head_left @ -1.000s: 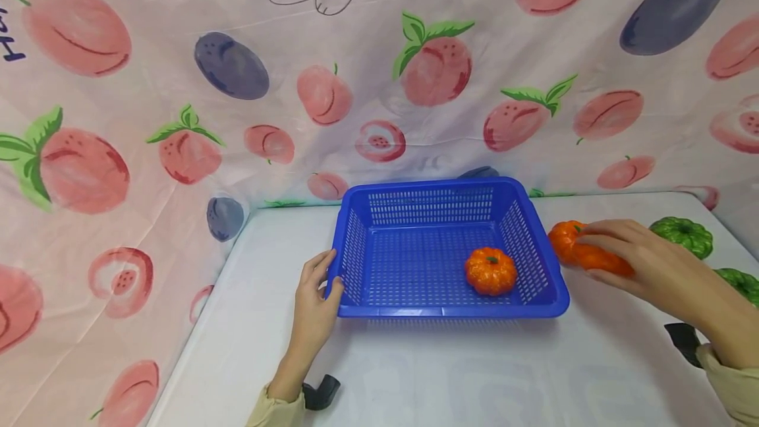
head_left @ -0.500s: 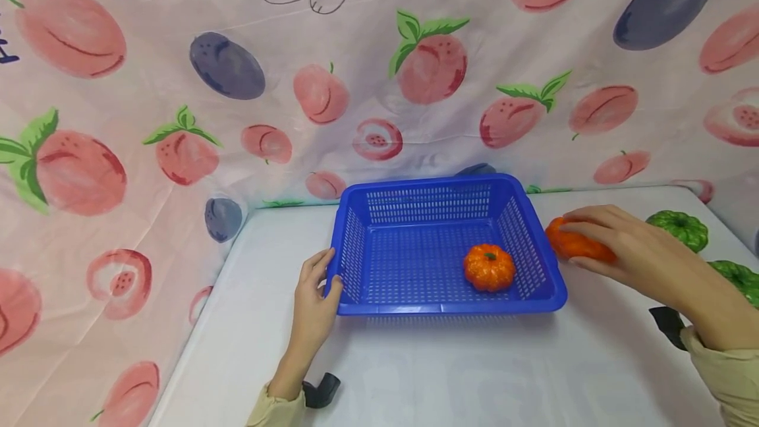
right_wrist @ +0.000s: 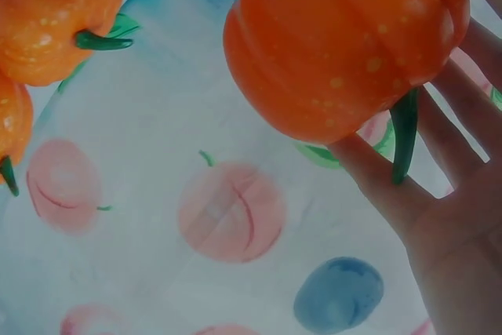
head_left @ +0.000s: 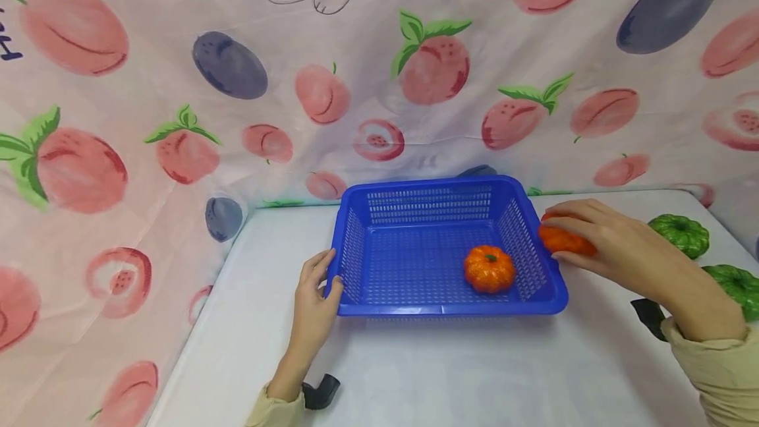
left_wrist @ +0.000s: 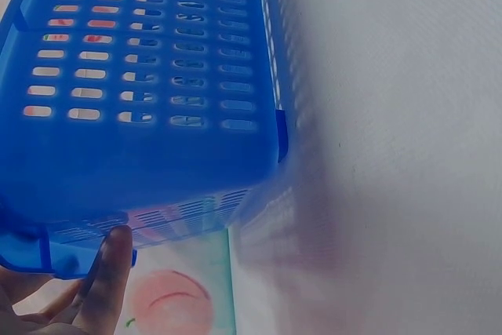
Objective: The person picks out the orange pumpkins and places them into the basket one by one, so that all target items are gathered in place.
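Note:
My right hand (head_left: 611, 242) holds an orange toy pumpkin (head_left: 566, 239) beside the right rim of a blue plastic basket (head_left: 441, 310). In the right wrist view, fingers lie around this pumpkin (right_wrist: 345, 45) and its green stem points down. A second orange pumpkin (head_left: 489, 270) sits inside the basket at its right. My left hand (head_left: 315, 298) grips the basket's left rim; the left wrist view has a finger (left_wrist: 115, 272) at the rim of the slotted basket (left_wrist: 157, 162). The right hand partly hides the held pumpkin in the head view.
Two green pumpkins, one farther back (head_left: 678, 236) and one nearer (head_left: 734, 288), lie on the white table (head_left: 450, 374) at right. More orange pumpkins (right_wrist: 59, 17) show at left in the right wrist view. A fruit-print cloth (head_left: 379, 71) hangs behind.
My right hand has moved left with the orange pumpkin, up to the basket's right rim. An orange pumpkin seen beside it earlier is now mostly covered. My left hand stays on the basket.

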A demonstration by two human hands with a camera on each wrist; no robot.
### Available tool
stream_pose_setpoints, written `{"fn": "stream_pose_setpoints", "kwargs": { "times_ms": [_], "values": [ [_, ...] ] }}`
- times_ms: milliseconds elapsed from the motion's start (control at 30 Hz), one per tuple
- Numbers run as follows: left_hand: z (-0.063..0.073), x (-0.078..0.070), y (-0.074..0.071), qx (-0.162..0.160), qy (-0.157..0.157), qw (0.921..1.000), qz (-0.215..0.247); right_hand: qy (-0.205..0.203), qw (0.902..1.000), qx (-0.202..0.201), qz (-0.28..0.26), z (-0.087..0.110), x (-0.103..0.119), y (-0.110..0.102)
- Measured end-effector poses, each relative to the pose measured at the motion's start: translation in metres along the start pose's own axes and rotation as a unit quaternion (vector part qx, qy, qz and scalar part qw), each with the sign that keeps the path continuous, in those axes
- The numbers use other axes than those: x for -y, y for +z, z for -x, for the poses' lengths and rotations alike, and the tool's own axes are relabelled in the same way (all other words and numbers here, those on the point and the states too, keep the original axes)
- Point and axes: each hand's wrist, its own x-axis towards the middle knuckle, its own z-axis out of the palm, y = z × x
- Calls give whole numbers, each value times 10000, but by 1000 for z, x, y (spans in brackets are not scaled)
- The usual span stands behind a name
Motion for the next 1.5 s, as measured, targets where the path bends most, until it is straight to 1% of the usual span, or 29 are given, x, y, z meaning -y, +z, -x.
{"fn": "stream_pose_setpoints", "kwargs": {
  "times_ms": [133,300,400,533,767,1067,1333,1500],
  "values": [
    [1,1,3,70,42,10000,32,-227,9996,-170,20,-4,-2,0],
    [0,0,2,32,105,9999,79,-574,9977,-345,-85,-13,-3,3],
    [-1,0,1,38,83,9999,59,-785,9958,-458,-142,-17,-3,5],
    [-1,1,-2,66,30,10000,19,-906,9945,-479,-216,-21,-1,8],
    [-1,1,-3,86,66,9999,132,-853,9955,-266,-303,-30,5,11],
    [-1,2,-3,89,61,9999,41,-715,9969,19,-339,-44,12,12],
    [0,2,-3,62,103,9999,10,-583,9966,430,-398,-56,16,11],
    [-1,2,-3,75,88,9999,28,-541,9956,601,-471,-64,18,14]
  ]
}}
